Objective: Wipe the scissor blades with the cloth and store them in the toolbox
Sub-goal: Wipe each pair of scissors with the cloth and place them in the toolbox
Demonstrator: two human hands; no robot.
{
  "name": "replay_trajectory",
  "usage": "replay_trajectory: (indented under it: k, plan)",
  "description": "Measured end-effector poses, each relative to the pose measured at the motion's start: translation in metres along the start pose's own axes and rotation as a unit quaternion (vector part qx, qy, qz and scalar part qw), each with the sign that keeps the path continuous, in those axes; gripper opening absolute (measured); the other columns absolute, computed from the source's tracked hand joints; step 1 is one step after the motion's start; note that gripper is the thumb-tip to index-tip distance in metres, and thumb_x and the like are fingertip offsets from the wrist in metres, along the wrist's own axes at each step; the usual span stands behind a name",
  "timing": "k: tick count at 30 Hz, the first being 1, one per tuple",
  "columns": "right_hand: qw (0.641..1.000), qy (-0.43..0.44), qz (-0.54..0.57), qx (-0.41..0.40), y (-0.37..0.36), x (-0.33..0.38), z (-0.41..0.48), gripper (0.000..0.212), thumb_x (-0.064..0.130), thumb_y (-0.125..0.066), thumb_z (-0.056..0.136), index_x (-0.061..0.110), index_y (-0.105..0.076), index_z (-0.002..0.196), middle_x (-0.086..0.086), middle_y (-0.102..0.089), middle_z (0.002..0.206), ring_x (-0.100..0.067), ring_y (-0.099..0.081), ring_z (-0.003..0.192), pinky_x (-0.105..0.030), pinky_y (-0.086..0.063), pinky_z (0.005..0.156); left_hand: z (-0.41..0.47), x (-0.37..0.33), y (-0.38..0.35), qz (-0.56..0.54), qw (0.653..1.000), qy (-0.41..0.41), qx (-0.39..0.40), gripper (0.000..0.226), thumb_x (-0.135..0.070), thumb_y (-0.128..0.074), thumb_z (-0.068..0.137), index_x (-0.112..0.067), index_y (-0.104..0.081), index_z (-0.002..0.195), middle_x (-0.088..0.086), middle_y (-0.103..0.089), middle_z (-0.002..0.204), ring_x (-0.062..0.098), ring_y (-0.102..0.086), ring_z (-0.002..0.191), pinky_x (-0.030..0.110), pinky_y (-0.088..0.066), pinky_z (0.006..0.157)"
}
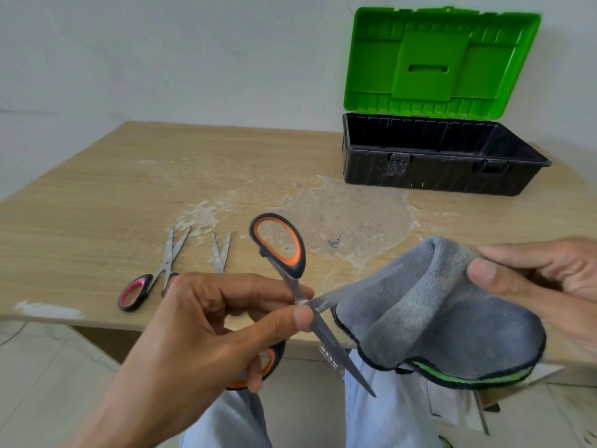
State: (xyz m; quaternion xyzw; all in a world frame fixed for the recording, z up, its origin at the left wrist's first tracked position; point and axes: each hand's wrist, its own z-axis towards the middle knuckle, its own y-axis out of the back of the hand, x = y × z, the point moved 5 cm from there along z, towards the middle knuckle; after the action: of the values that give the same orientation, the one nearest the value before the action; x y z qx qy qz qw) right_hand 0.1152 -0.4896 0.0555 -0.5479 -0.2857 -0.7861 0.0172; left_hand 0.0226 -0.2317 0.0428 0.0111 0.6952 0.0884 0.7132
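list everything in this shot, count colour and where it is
orange-and-black scissors: 1, blades open, held above the near table edge
grey cloth: 1, black and green edging, against one blade
red-and-black scissors: 1, lying on the table, near left
third scissors: 1, steel blades showing, handles hidden behind a hand
toolbox: 1, black base, green lid open, far right of the table
table: 1, light wood, white smears
left hand: 1, grips the orange-and-black scissors
right hand: 1, pinches the grey cloth
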Motion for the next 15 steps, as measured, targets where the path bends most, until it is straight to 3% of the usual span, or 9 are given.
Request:
replay_trajectory:
  k: [2,6,9,15]
  plan:
    - [1.0,0.001,-0.006,0.016,0.001,0.001,0.0,0.029,0.072,-0.069,0.078,0.057,-0.079,0.101,0.023,-0.08,0.098,0.003,-0.076,0.093,-0.005,-0.053,0.081,0.0,-0.003,0.0,0.019,1.0,0.0,0.0,0.008,-0.021,-0.081,0.063,-0.023,-0.082,0.07,0.0,-0.07,0.059,0.018,-0.048,0.032,0.014,-0.038,0.037]
    - [0.999,0.039,-0.004,0.033,-0.003,0.004,0.007,0.02,0.049,-0.073,0.082,0.059,-0.078,0.098,0.022,-0.08,0.1,0.003,-0.076,0.095,-0.009,-0.056,0.081,0.003,-0.01,-0.005,0.067,0.997,0.001,0.04,0.007,-0.03,-0.082,0.063,-0.028,-0.082,0.07,-0.001,-0.071,0.061,0.019,-0.054,0.034,0.014,-0.039,0.038]
    - [0.993,0.046,-0.029,0.105,-0.015,0.01,0.009,0.025,0.056,-0.07,0.088,0.053,-0.077,0.112,0.02,-0.079,0.112,-0.003,-0.076,0.106,-0.019,-0.058,0.09,0.008,-0.016,-0.01,0.096,0.994,0.001,0.06,0.004,-0.028,-0.083,0.065,-0.031,-0.08,0.067,-0.003,-0.069,0.055,0.013,-0.055,0.035,0.012,-0.04,0.039]
    - [0.973,0.012,-0.031,0.229,-0.04,0.025,0.013,0.024,0.038,-0.07,0.097,0.036,-0.079,0.119,0.017,-0.078,0.118,-0.004,-0.073,0.114,-0.027,-0.055,0.101,0.02,-0.019,-0.022,0.075,0.988,-0.022,0.131,0.009,-0.029,-0.083,0.067,-0.023,-0.082,0.074,0.002,-0.074,0.066,0.012,-0.055,0.042,0.023,-0.047,0.042]
